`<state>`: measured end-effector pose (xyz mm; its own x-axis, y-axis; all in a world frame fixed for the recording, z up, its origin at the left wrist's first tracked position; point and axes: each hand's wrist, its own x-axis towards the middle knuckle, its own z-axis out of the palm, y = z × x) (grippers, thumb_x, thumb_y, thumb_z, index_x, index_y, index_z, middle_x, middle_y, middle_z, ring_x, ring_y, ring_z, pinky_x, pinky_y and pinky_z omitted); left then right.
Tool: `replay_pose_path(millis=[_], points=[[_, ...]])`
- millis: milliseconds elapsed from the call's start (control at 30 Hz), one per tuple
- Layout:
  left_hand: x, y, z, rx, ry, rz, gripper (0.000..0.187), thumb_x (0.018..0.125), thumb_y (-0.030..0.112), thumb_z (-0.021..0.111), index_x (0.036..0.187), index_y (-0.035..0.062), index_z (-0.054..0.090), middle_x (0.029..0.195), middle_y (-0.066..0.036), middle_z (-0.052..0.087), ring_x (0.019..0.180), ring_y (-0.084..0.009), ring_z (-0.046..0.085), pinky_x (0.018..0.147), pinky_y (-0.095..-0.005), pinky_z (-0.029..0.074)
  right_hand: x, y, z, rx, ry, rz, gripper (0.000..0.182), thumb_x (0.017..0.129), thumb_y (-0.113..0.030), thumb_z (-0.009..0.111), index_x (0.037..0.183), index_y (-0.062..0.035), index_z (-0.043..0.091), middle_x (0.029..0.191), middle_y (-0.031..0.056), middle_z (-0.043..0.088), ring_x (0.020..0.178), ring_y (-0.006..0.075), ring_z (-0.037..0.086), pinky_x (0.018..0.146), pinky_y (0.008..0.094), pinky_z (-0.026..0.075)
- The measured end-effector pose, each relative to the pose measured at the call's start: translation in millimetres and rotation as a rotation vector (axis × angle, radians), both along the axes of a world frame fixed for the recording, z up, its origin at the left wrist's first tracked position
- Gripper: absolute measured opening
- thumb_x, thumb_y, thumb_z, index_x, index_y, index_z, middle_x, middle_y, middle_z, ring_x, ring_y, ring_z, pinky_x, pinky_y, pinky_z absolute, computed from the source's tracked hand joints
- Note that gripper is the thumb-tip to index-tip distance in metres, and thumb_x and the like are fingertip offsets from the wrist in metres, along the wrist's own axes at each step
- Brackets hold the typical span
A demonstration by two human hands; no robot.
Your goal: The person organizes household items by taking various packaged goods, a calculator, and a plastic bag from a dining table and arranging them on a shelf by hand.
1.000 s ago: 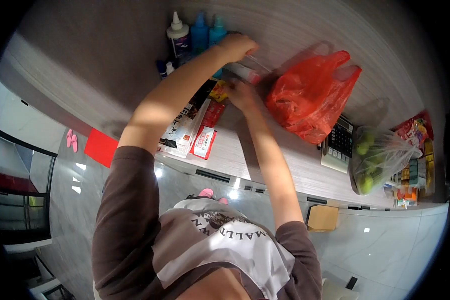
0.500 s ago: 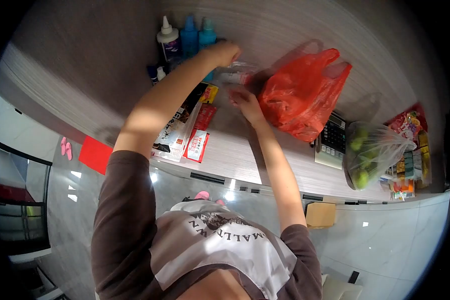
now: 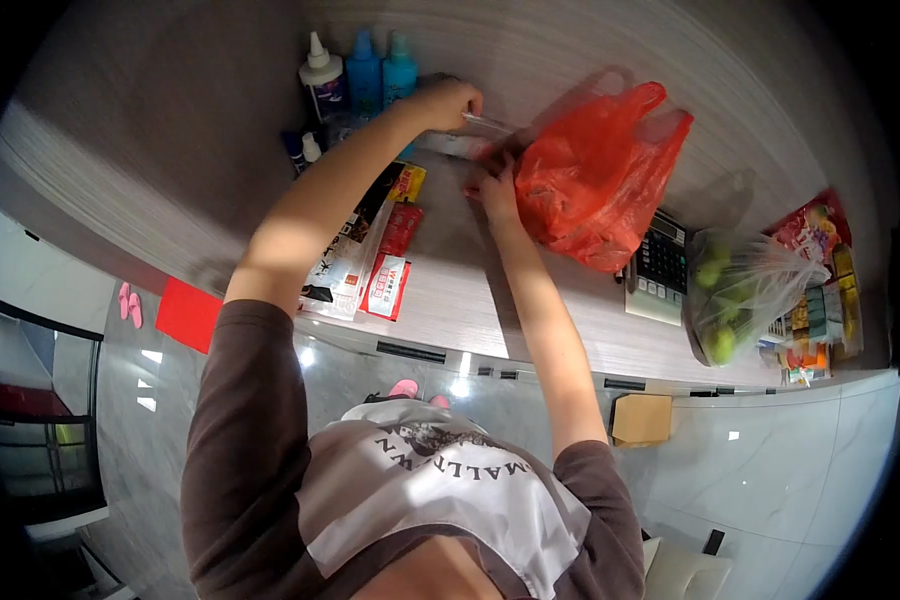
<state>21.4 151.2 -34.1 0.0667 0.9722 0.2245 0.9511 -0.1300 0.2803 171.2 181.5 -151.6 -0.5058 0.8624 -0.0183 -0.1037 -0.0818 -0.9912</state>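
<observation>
A clear plastic bag (image 3: pixel 450 146) with a red-and-white print lies toward the back of the wood-grain shelf (image 3: pixel 460 262). My left hand (image 3: pixel 452 104) is closed on its upper edge, which is lifted and catches the light. Just below the bag's right end is my right hand (image 3: pixel 496 192), thumb and a finger spread apart, fingertips right at the bag. Beside my right hand stands a red plastic carrier bag (image 3: pixel 590 185). Behind my left forearm are a white-capped bottle (image 3: pixel 322 80) and two blue bottles (image 3: pixel 364 75), partly overlapped by the arm.
Flat food packets, including a red-and-white one (image 3: pixel 386 287), lie under my left forearm. On the right are a calculator (image 3: pixel 660 270), a clear bag of green fruit (image 3: pixel 718 300) and several colourful packets (image 3: pixel 815 300). Below the shelf edge sits a cardboard box (image 3: pixel 641 420) on the floor.
My right hand has moved up to the clear bag's right end. The bag's upper edge has risen beside my left hand. The view has shifted slightly.
</observation>
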Motion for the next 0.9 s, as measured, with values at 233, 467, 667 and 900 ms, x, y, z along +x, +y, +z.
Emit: replay_pose_path(millis=[233, 467, 667, 900], points=[[18.5, -6.4, 23.5, -0.291, -0.502, 0.199, 0.03, 0.073, 0.0, 0.053, 0.103, 0.0026, 0.049, 0.084, -0.014, 0.056, 0.064, -0.0182, 0.061, 0.046, -0.0252, 0.047, -1.7, -29.3, 6.6, 0.607, 0.153, 0.032, 0.086, 0.07, -0.007, 0.063, 0.133, -0.0087, 0.004, 0.12, 0.0163, 0.036, 0.1, 0.0242, 0.047, 0.083, 0.0305, 0.041], [29.8, -14.3, 27.8, -0.35, -0.502, 0.01, 0.026, 0.074, 0.006, 0.053, 0.1, 0.0043, 0.056, 0.1, -0.015, 0.053, 0.078, -0.0215, 0.059, 0.061, -0.0314, 0.049, 14.7, -23.1, 17.4, 0.06, 0.225, 0.116, 0.053, 0.079, -0.005, 0.043, 0.128, -0.0056, 0.026, 0.11, 0.0143, 0.048, 0.077, 0.017, 0.055, 0.062, 0.0268, 0.044], [23.3, -18.9, 13.6, -0.07, 0.334, 0.027, 0.016, 0.073, 0.012, 0.056, 0.087, 0.0082, 0.06, 0.105, -0.012, 0.053, 0.097, -0.0285, 0.051, 0.077, -0.0368, 0.044, 17.1, -25.8, 21.8, -0.025, 0.126, 0.018, 0.053, 0.078, -0.012, 0.044, 0.127, 0.0015, 0.028, 0.109, 0.0146, 0.049, 0.068, 0.0177, 0.058, 0.058, 0.027, 0.046], [18.6, 5.7, -16.0, 0.026, 0.251, 0.158, 0.016, 0.071, 0.011, 0.057, 0.087, 0.0104, 0.06, 0.084, -0.011, 0.061, 0.079, -0.0275, 0.059, 0.067, -0.0391, 0.047, 42.0, -43.8, 16.1, 0.694, -0.364, -0.062, 0.059, 0.077, -0.013, 0.051, 0.127, 0.0036, 0.025, 0.121, 0.0224, 0.041, 0.11, 0.0309, 0.043, 0.092, 0.0333, 0.034]])
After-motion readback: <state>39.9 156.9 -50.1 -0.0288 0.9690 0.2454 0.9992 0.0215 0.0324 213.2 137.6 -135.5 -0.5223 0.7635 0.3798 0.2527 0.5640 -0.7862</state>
